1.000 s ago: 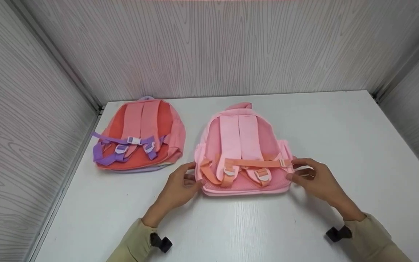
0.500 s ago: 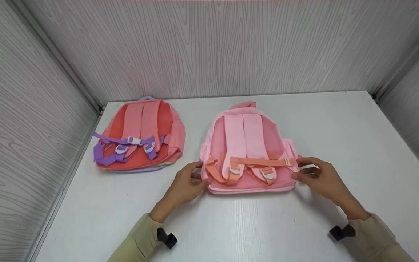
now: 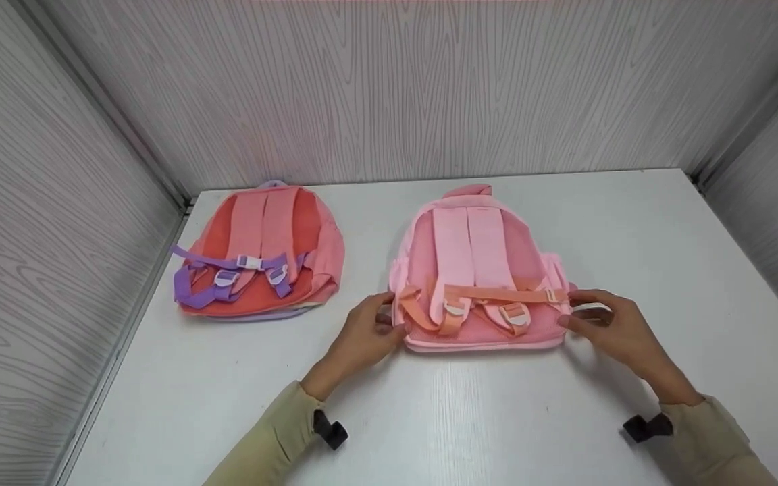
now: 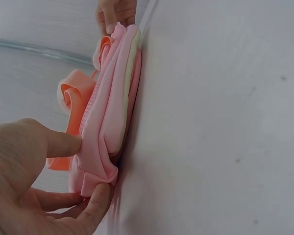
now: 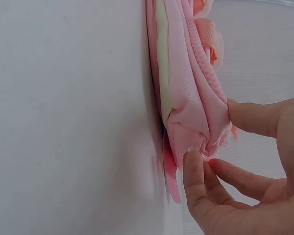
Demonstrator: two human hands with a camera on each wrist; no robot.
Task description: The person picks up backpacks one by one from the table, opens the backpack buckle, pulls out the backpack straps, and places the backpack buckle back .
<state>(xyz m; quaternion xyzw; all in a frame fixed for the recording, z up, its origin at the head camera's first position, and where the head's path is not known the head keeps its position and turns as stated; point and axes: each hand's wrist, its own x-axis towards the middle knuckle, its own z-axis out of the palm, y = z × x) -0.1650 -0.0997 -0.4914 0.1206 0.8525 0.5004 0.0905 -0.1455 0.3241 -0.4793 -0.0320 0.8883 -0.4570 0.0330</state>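
Observation:
A pink backpack (image 3: 473, 243) lies on the white table with its strap side up, its orange webbing (image 3: 504, 294) and pale buckles across the lower part. My left hand (image 3: 365, 334) grips its lower left side, thumb on top and fingers at the edge. At the opposite lower corner, my right hand (image 3: 612, 327) pinches the side near the mesh pocket. In the left wrist view the thumb presses the bag's padded edge (image 4: 100, 112). The right wrist view shows thumb and fingers around the pink corner fabric (image 5: 193, 132).
A coral backpack (image 3: 264, 223) with purple straps (image 3: 210, 293) lies to the left, also straps up. White table (image 3: 470, 418) surrounds both bags. Grey wood-grain panels (image 3: 389, 88) stand behind and at both sides.
Both hands have moved the pink backpack to the right and slightly toward the back, away from the coral one. The coral backpack stays where it was.

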